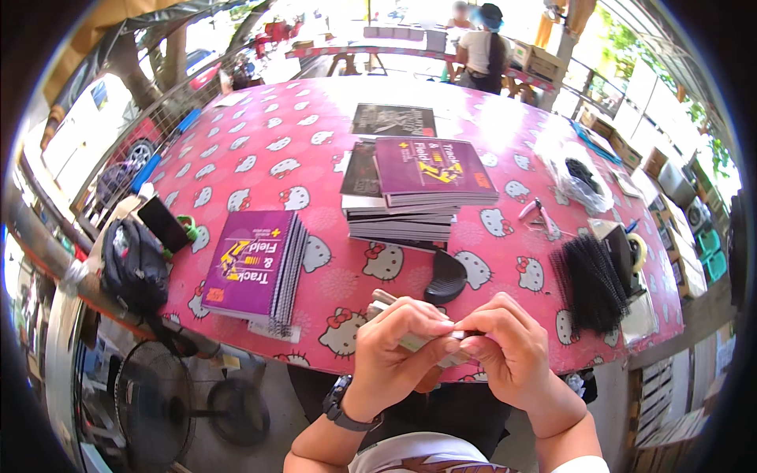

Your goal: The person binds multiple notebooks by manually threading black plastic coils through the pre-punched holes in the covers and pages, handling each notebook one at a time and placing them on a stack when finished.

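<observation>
At the table's near edge, my left hand (400, 347), with a dark watch on its wrist, and my right hand (509, 347) meet fingertip to fingertip. Both are closed in a pinch on a small pale object (456, 337), mostly hidden by the fingers. A flat brownish strip (383, 297) pokes out behind my left hand; its kind is unclear. Just beyond the fingers lies a black, curved, ribbed piece (446, 277). To the left sits a stack of purple coil-bound books (251, 256). Farther back, more purple books (435, 167) lie on a pile of dark-covered ones (361, 177).
Black plastic binding coils (591, 284) lie at the right, near a roll of tape (637, 252). Pink-handled pliers (536, 214) and a clear plastic bag (579, 177) are behind them. A black bag (134, 264) and phone (162, 224) edge the left; a fan (158, 402) stands below.
</observation>
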Demonstrator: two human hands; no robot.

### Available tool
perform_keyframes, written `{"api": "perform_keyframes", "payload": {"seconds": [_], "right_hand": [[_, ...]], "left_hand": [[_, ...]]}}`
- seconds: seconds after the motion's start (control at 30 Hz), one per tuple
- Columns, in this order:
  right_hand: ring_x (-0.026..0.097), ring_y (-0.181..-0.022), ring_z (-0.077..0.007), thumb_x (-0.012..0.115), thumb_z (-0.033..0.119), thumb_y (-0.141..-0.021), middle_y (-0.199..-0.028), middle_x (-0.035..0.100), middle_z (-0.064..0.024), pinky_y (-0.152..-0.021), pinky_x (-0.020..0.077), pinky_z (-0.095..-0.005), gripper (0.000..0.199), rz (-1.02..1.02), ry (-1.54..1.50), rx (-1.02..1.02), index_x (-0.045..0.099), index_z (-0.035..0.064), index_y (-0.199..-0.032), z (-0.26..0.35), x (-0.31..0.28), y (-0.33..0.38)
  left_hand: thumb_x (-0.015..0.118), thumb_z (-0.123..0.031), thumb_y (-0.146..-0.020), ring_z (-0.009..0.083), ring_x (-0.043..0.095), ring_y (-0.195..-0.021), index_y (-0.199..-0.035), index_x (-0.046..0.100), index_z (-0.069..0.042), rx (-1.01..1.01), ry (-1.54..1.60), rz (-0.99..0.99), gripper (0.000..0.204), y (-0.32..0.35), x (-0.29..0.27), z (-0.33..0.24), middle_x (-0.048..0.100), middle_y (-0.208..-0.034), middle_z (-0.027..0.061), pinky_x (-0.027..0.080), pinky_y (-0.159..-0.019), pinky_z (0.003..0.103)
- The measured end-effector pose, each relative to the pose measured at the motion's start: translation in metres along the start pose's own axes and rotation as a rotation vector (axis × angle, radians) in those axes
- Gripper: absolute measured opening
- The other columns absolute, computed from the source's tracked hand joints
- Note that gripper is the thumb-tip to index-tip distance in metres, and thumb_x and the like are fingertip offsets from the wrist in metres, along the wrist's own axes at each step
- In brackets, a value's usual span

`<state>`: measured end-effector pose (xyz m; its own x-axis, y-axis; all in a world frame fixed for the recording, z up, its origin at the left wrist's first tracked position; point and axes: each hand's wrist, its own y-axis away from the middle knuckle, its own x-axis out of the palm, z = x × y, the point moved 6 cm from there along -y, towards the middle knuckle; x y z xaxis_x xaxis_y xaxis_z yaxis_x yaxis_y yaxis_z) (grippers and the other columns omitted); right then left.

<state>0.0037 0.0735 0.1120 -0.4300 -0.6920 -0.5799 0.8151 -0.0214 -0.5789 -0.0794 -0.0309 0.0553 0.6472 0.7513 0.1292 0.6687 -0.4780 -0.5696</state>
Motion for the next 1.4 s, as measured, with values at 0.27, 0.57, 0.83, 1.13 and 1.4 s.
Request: {"api": "perform_keyframes", "payload": {"seconds": [0.27, 0.57, 0.83, 1.13, 1.4], "right_hand": [[0.052, -0.104, -0.0233, 0.068, 0.046, -0.078, -0.121, 0.053, -0.0141, -0.084, 0.0423, -0.035, 0.076, -0.217, 0.085, 0.054, 0.041, -0.0012, -0.131, -0.01, -0.033, -0.006], [0.051, -0.093, -0.0108, 0.06, 0.023, -0.09, -0.111, 0.057, -0.007, -0.078, 0.0414, -0.0253, 0.039, -0.234, -0.258, 0.449, 0.05, 0.0023, -0.122, -0.117, -0.024, 0.046], [0.053, -0.088, -0.0084, 0.063, 0.014, -0.088, -0.103, 0.06, -0.0047, -0.075, 0.0428, -0.0234, 0.03, -0.172, -0.364, 0.545, 0.055, 0.002, -0.114, -0.147, -0.002, 0.06], [0.057, -0.086, -0.0129, 0.064, 0.01, -0.083, -0.096, 0.062, -0.0077, -0.073, 0.0462, -0.0265, 0.028, -0.097, -0.041, 0.429, 0.059, 0.0059, -0.11, -0.161, -0.005, 0.019], [0.057, -0.098, -0.0248, 0.067, 0.006, -0.077, -0.102, 0.063, -0.0078, -0.084, 0.0437, -0.0339, 0.027, -0.209, 0.563, -0.172, 0.064, 0.0051, -0.104, -0.163, 0.027, -0.087]], "left_hand": [[0.058, -0.014, -0.089, 0.0128, 0.059, -0.068, -0.093, 0.059, -0.003, 0.256, -0.702, -0.465, 0.012, 0.007, -0.104, -0.019, 0.061, -0.085, 0.0035, 0.048, -0.06, 0.029], [0.053, -0.016, -0.094, 0.0102, 0.052, -0.064, -0.118, 0.056, -0.003, -0.187, -0.709, -1.143, 0.027, 0.073, -0.312, 0.034, 0.059, -0.084, 0.0027, 0.047, -0.057, 0.026], [0.058, -0.014, -0.09, 0.015, 0.057, -0.077, -0.121, 0.057, -0.005, -0.433, -0.771, -1.097, 0.033, 0.063, -0.296, 0.022, 0.061, -0.088, 0.0114, 0.048, -0.067, 0.032], [0.052, -0.032, -0.09, 0.0272, 0.042, -0.123, -0.116, 0.059, -0.01, 0.032, -1.495, -0.479, 0.034, 0.051, -0.208, 0.032, 0.053, -0.123, 0.0082, 0.018, -0.107, 0.051], [0.057, -0.029, -0.087, 0.0248, 0.052, -0.108, -0.095, 0.065, -0.008, 0.023, -1.295, -0.369, 0.024, 0.043, -0.196, 0.034, 0.06, -0.106, 0.0068, 0.028, -0.1, 0.044]]}}
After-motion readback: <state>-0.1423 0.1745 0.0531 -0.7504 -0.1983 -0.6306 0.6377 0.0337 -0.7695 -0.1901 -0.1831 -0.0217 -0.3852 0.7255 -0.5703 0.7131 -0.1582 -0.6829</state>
